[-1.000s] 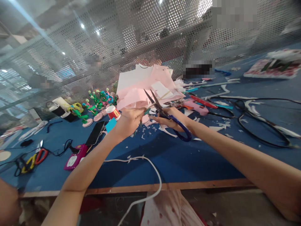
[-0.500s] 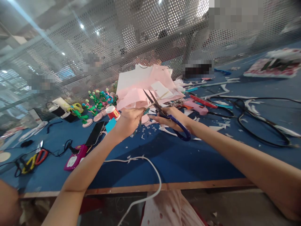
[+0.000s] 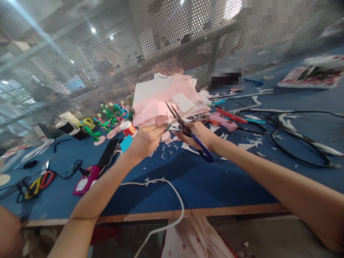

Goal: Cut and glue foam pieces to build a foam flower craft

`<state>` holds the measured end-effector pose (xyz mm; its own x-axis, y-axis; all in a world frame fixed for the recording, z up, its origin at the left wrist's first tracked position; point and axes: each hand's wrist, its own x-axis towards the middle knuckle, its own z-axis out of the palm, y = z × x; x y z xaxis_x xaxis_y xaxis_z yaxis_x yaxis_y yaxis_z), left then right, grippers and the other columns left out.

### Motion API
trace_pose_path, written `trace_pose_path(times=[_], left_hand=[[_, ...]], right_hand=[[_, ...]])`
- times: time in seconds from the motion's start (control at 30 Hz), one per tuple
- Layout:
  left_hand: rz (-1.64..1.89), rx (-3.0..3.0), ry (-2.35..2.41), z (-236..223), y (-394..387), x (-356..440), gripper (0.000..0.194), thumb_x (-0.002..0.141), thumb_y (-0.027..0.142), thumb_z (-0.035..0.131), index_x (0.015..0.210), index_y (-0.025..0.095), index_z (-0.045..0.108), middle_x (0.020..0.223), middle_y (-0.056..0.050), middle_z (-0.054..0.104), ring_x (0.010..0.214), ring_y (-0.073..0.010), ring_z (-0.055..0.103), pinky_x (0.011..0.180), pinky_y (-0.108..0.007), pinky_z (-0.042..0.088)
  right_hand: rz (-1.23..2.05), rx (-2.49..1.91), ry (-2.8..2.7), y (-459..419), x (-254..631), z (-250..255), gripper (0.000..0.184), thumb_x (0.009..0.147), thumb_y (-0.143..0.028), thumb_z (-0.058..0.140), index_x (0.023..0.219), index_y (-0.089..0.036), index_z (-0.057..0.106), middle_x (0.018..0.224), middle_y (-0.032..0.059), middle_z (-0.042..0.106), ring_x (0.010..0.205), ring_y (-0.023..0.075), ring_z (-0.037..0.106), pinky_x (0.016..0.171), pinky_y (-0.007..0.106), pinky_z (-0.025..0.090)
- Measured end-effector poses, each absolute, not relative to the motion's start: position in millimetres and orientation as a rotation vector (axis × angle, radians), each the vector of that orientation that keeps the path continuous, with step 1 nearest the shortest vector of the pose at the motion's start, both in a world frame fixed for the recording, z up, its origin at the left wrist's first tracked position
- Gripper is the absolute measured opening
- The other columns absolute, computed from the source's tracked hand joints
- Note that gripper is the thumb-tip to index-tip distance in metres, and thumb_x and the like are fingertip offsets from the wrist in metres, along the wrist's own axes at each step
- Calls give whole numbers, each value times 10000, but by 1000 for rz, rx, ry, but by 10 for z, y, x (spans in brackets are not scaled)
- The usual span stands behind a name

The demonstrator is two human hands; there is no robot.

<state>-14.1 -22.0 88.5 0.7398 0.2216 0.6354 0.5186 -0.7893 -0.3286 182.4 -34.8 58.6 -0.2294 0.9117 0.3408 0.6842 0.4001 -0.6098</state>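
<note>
My left hand [image 3: 148,139] is closed in a pinch on a thin pale strip [image 3: 188,110], which runs up and to the right past the scissors; a small green bit shows at my fingertips. My right hand [image 3: 200,134] grips scissors [image 3: 195,138] with dark blue handles. Their blades point up and away, slightly apart, close to my left fingertips. Whether the blades touch the strip is hard to tell. Beneath my hands, white paper scraps [image 3: 162,152] are scattered over the blue tabletop [image 3: 215,186].
Pink paper sheets [image 3: 153,107] lie behind my hands. A pink glue gun [image 3: 224,122] is to the right, with black cable [image 3: 301,163]. On the left are paper flowers [image 3: 110,116], a red-white cup [image 3: 128,128], a phone [image 3: 109,152] and a purple box [image 3: 85,181]. A white cable [image 3: 178,195] crosses the front edge.
The scissors have turned slightly, their blades have come closer together, and the handles have shifted a little left. My left hand stays almost in place, still pinching the strip.
</note>
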Motion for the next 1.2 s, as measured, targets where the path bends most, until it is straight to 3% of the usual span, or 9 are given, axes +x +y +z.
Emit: trace_pose_path(times=[0.23, 0.43, 0.63, 0.83, 1.07, 1.2], left_hand=[[-853, -2428, -607, 870, -206, -138, 201, 876, 181, 463, 897, 118, 652, 634, -32, 652, 574, -105, 604, 540, -208, 469], [-933, -2531, -673, 883, -241, -106, 193, 862, 177, 480, 858, 107, 660, 646, -54, 671, 582, -119, 617, 555, -218, 469], [-1024, -2738, -767, 957, -280, -107, 221, 860, 192, 488, 773, 133, 682, 611, -32, 672, 555, -98, 606, 563, -203, 474], [-1108, -2956, -910, 982, -254, -132, 212, 849, 207, 503, 885, 136, 700, 635, -28, 677, 550, -101, 587, 505, -206, 465], [-1223, -3205, -1096, 951, -206, -148, 248, 855, 240, 492, 981, 134, 677, 544, 4, 612, 321, -36, 385, 315, -184, 327], [-1257, -3122, -1044, 950, -208, -147, 226, 844, 224, 500, 932, 132, 687, 540, -5, 611, 384, -47, 433, 354, -177, 350]], right_hand=[[324, -1281, -1985, -337, 1835, 539, 258, 740, -301, 469, 509, -207, 402, 449, 28, 500, 455, 136, 485, 543, 272, 364], [258, -1318, -1985, -341, 1847, 556, 191, 684, -301, 497, 532, -192, 460, 502, 52, 528, 463, 146, 469, 528, 290, 351], [306, -1278, -1967, -326, 1856, 557, 243, 688, -300, 491, 484, -198, 406, 439, 16, 473, 436, 120, 440, 508, 262, 336], [160, -1196, -2014, -286, 1911, 512, 172, 696, -259, 459, 539, -201, 424, 478, 16, 473, 472, 139, 474, 538, 271, 341], [112, -1104, -2012, -223, 1931, 435, 233, 717, -278, 480, 520, -207, 377, 461, -11, 404, 437, 102, 379, 511, 259, 314], [167, -1157, -1992, -247, 1905, 471, 264, 723, -303, 488, 500, -206, 386, 443, -8, 392, 432, 106, 390, 505, 264, 314]])
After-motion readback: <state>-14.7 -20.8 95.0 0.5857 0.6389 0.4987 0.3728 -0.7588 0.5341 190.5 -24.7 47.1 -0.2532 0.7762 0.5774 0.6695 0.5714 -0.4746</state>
